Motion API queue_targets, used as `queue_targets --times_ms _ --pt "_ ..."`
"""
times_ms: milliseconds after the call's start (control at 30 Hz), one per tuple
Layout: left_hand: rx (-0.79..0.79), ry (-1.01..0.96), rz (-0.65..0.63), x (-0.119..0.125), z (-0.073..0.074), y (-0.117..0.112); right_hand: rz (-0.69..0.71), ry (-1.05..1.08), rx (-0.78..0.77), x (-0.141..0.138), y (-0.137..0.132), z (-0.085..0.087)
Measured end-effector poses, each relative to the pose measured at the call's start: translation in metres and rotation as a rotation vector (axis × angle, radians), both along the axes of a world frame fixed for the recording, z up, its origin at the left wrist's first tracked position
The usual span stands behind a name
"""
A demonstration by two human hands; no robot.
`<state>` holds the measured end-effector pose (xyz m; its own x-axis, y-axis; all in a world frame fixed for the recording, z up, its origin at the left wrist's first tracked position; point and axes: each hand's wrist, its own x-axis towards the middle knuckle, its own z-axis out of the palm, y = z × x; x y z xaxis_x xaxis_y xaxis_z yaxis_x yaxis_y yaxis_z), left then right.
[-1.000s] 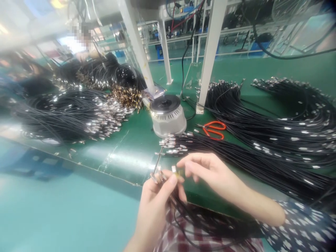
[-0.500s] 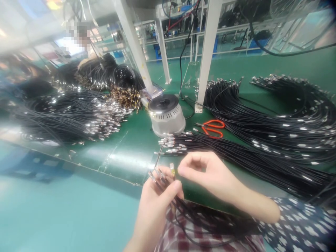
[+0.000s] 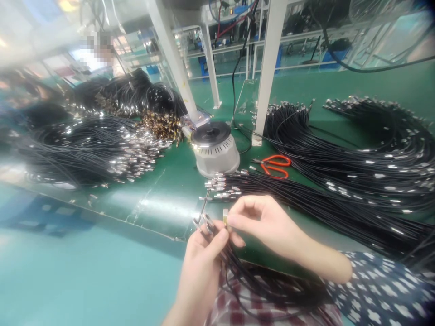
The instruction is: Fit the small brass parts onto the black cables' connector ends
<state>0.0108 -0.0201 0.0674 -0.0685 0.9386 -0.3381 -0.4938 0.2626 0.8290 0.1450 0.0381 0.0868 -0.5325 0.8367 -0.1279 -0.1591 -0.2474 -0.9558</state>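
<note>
While a green table is carrying most of the things in view, a wide sweep of black cables is curving across its right side toward the far edge, and a coil of silver-ended cables is lying at the left, just inside the near edge. A straighter bundle is stretching from mid-table toward the right, its plugs sitting just in front of a grey device with a black top.

Over the near edge, the right hand is reaching in from a dark patterned sleeve. The left hand is curling round a small bunch of black cables, thumb lying across the front and fingers bending behind; the bunch is trailing down and right, below the right forearm. Red-handled cutters are resting beyond the right hand, handles facing right.

Several metal plugs are poking out above the left fist, leaning left. To their right, one connector is rising above the left thumb; the right thumb and forefinger are meeting in a narrow pinch at its yellow lower part, the silver tip showing free above them. Its long axis is running nearly vertical, silver end pointing up.
</note>
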Motion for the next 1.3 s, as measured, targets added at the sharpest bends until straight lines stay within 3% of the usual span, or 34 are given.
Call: queue_targets --times_ms 333,533,767,967,1033,1133,1300 --pt "-0.005 0.031 -0.002 -0.001 -0.002 -0.002 0.019 0.058 0.002 -0.002 -0.002 -0.008" --pt "0.012 0.123 -0.011 -0.004 -0.004 -0.003 -0.015 -0.026 0.105 0.0 -0.001 -0.009" --pt "0.029 0.092 -0.002 -0.002 -0.005 -0.003 0.097 0.084 -0.093 -0.001 0.006 -0.01" --pt "-0.034 -0.024 0.014 -0.001 -0.004 -0.001 0.175 0.124 -0.079 0.001 0.012 -0.02" --pt "-0.037 -0.045 -0.014 -0.001 -0.002 0.0 0.137 0.123 -0.071 0.001 0.014 -0.024" --pt "-0.069 -0.034 -0.057 -0.002 -0.001 0.001 0.037 0.108 -0.026 -0.001 0.015 -0.027" --pt "-0.045 0.063 -0.01 0.0 -0.005 -0.001 0.124 0.201 -0.035 -0.006 0.01 -0.025"
